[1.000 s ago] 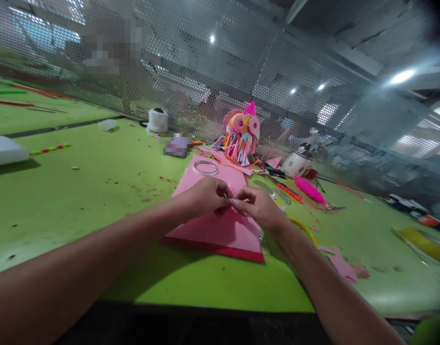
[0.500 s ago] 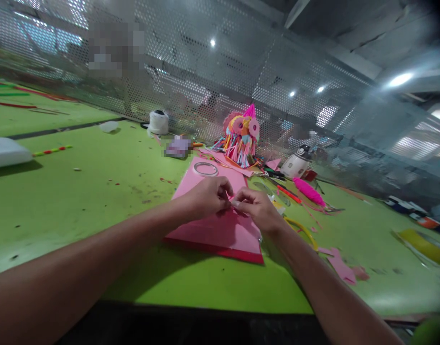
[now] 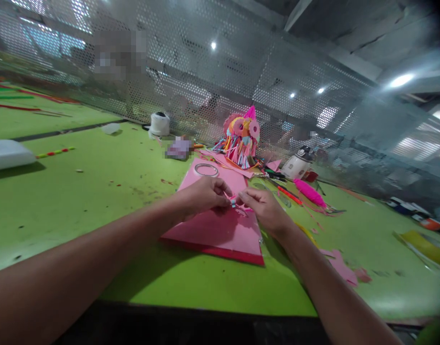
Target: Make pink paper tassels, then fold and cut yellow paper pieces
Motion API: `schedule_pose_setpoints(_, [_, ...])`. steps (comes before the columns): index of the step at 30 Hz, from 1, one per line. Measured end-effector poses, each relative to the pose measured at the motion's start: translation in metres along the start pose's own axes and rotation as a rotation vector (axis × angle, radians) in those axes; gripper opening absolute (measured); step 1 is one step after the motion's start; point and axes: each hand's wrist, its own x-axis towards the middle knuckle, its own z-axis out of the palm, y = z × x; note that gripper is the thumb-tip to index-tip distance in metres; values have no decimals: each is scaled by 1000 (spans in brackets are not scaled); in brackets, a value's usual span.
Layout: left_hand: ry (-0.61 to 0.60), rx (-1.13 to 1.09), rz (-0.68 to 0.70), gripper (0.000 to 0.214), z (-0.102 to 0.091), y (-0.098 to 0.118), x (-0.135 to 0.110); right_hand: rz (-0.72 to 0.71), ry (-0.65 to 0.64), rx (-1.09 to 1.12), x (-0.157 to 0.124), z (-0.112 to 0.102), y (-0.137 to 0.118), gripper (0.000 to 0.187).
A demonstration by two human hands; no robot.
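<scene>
1. Pink sheet (image 3: 212, 235) lies over a red layer (image 3: 220, 254) on the green table (image 3: 97, 191), and we see both hands working above it
2. We find the small pink and pale-blue piece (image 3: 233, 203) above the sheet, between the two hands; fingers hide part of it, so we cannot make out its full shape
3. We see the left hand (image 3: 214, 194) pinching that piece at its fingertips
4. We see the right hand (image 3: 263, 206) just beside the piece, thumb and finger curled near each other; we cannot tell whether anything is caught between them
5. Just past the left hand we spot a pale ring (image 3: 215, 172) lying flat on the sheet
6. Beyond the sheet's far end we see a fringed paper figure (image 3: 242, 139) standing before the perforated screen (image 3: 191, 72), with a white spool (image 3: 160, 124) to its left and a white container (image 3: 297, 163) with a dark top to its right
7. On the right side of the sheet we note clutter near the hand: an orange tool handle (image 3: 289, 195), a magenta bundle (image 3: 309, 192), and a yellow curved strip (image 3: 306, 233) that the right forearm partly hides from us
8. Farther right we see pink scraps (image 3: 342, 268) and a yellow roll (image 3: 424, 247); well to the left, a white block (image 3: 11, 155) rests beside a beaded strip (image 3: 54, 152)
</scene>
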Motion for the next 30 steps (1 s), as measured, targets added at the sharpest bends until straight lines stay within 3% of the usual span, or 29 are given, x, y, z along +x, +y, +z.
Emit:
schedule_pose_setpoints(6, [18, 103, -46, 7, 0, 1, 1, 109, -100, 73, -2, 0, 0, 24])
schedule_pose_setpoints(11, [22, 161, -63, 1, -4, 4, -1, 92, -65, -2, -1, 4, 1, 22])
schedule_pose_setpoints(13, [13, 174, -54, 5, -7, 5, -1, 42, 8, -108, 2, -5, 4, 21])
schedule_pose_setpoints(16, [3, 208, -61, 11, -13, 3, 2, 25, 254, -216, 8, -36, 14, 20])
schedule_pose_setpoints(19, [-18, 305, -53, 15, -18, -1, 6, 209, 473, -325, 14, -74, 29, 29])
schedule_pose_setpoints(23, [-42, 615, 4, 15, -23, -3, 12, 380, 399, -519, 16, -96, 45, 22])
schedule_pose_setpoints(27, [11, 783, 12, 19, -26, -3, 14, 444, 263, -580, 10, -86, 56, 13])
schedule_pose_setpoints(30, [21, 811, 42, 18, -27, -4, 15, 438, 228, -586, 1, -79, 64, 8])
